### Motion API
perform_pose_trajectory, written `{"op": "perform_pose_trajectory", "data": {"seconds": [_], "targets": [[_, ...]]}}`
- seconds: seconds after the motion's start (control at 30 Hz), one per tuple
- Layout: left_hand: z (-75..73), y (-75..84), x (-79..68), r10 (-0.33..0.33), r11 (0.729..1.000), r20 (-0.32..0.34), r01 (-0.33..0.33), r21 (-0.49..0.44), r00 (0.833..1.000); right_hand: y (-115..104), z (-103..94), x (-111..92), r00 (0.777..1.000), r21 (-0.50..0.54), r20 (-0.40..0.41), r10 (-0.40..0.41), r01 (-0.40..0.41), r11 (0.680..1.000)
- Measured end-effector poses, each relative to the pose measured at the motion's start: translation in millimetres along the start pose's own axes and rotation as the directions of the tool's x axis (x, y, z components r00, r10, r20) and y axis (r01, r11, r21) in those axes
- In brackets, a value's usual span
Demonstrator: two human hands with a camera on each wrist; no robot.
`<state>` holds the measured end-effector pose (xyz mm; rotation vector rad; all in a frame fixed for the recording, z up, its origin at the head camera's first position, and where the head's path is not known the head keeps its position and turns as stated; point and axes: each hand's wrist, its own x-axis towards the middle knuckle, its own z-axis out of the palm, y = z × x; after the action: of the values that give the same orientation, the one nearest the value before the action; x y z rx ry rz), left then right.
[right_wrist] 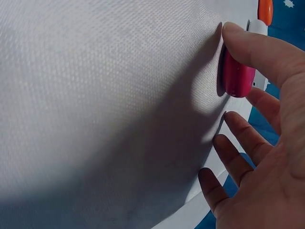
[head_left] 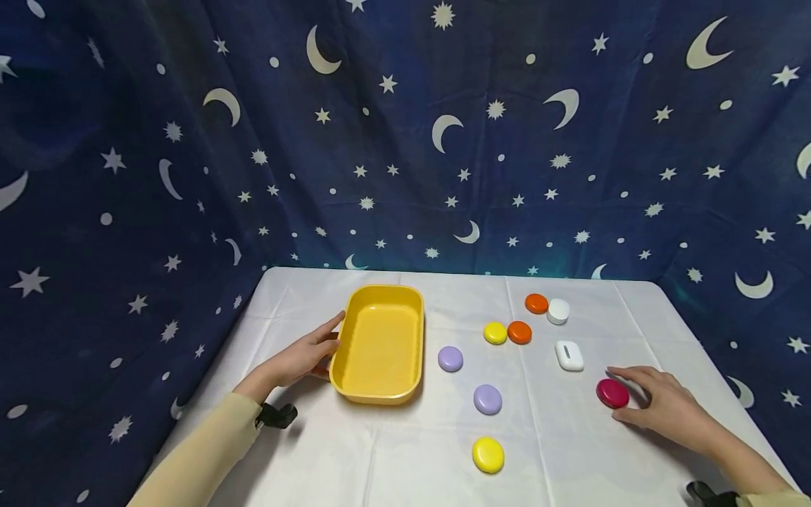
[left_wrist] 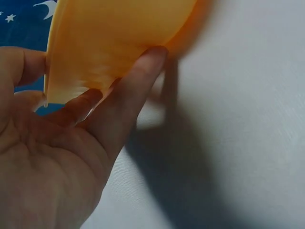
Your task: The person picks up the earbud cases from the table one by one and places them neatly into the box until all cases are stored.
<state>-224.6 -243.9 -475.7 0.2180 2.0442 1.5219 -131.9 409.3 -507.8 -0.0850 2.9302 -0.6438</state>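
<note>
A yellow rectangular tray (head_left: 376, 398) stands on the white-covered table. My left hand (head_left: 304, 358) touches the outside of its left wall, fingers mostly straight; in the left wrist view, the fingers (left_wrist: 138, 76) lie against the tray wall (left_wrist: 114, 33). On the right, my right hand (head_left: 665, 405) is spread around a glossy dark-red disc (head_left: 612, 393) lying on the table. The thumb is near the disc's close edge, and the index fingertip sits just beyond its far edge. In the right wrist view, the thumb (right_wrist: 259, 50) overlaps the red disc (right_wrist: 238, 76); firm contact cannot be told.
Lilac discs (head_left: 450, 359) and yellow discs (head_left: 488, 455) lie between tray and right hand. Farther back are orange discs (head_left: 519, 332) and a white round piece (head_left: 558, 311). A white rounded case (head_left: 569, 355) lies near the red disc. Starry cloth (head_left: 405, 141) hangs behind the table.
</note>
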Motion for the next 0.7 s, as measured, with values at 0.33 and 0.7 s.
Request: {"op": "perform_pose_trajectory", "data": {"seconds": [0.33,0.7], "targets": [[2.5,0.4,1.8,-0.002,1.000,0.004,0.002,-0.017,1.000,-2.4,-0.9,1.1,0.999,0.049,-0.036,-0.032,0.034,0.998],[8.9,-2.5,5.1,-0.007,0.999,-0.025,0.006,-0.039,1.000,-2.1,2.7,-2.8,0.999,0.085,-0.046,-0.020,0.023,0.996]]}}
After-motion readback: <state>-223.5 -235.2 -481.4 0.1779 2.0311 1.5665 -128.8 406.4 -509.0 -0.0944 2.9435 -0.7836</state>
